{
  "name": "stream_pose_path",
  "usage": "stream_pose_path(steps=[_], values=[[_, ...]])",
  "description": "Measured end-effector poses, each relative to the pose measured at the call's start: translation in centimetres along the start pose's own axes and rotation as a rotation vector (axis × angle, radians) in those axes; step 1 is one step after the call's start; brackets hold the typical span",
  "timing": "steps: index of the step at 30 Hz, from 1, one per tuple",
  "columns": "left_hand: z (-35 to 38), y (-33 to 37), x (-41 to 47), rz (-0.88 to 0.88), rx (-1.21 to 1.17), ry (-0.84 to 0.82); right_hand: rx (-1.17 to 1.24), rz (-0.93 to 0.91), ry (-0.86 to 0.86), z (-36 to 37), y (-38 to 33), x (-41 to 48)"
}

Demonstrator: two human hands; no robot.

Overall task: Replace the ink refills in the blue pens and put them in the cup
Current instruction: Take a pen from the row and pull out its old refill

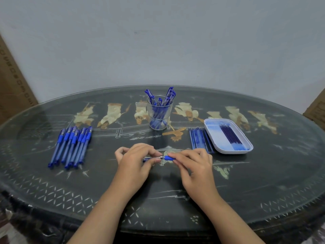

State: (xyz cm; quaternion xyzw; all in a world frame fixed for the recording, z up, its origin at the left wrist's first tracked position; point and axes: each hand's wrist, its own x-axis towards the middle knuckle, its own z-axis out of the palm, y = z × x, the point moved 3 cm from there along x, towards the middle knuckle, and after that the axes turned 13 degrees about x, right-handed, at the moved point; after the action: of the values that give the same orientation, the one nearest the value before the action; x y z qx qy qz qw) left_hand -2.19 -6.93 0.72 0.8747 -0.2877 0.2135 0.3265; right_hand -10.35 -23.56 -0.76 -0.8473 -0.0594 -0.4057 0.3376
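The left hand (135, 160) and the right hand (194, 167) meet above the middle of the bench (263, 173), nearer its front edge, and together they grip one blue pen (168, 157) that lies crosswise between them. The left hand's fingertips pinch it where a short silver part shows. The right hand's thumb and forefinger pinch the blue grip section just beside that. Toward the left edge lies a bundle of blue pens (71, 147), side by side with their caps pointing to the back. Near the back edge, in the middle, stands a clear cup (159, 114) holding several capped pens that lean against its rim. Toward the right edge sits a white tray (234, 152) with dark blue refills (230, 136) lying in it, and a row of paler refills (199, 139) lies on the bench touching the tray's left side.
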Motion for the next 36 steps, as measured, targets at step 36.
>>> stream_pose_path(steps=[36], values=[[0.61, -0.09, 0.18, -0.046, -0.209, -0.147, -0.039, -0.006, 0.038, -0.4, -0.52, 0.15]])
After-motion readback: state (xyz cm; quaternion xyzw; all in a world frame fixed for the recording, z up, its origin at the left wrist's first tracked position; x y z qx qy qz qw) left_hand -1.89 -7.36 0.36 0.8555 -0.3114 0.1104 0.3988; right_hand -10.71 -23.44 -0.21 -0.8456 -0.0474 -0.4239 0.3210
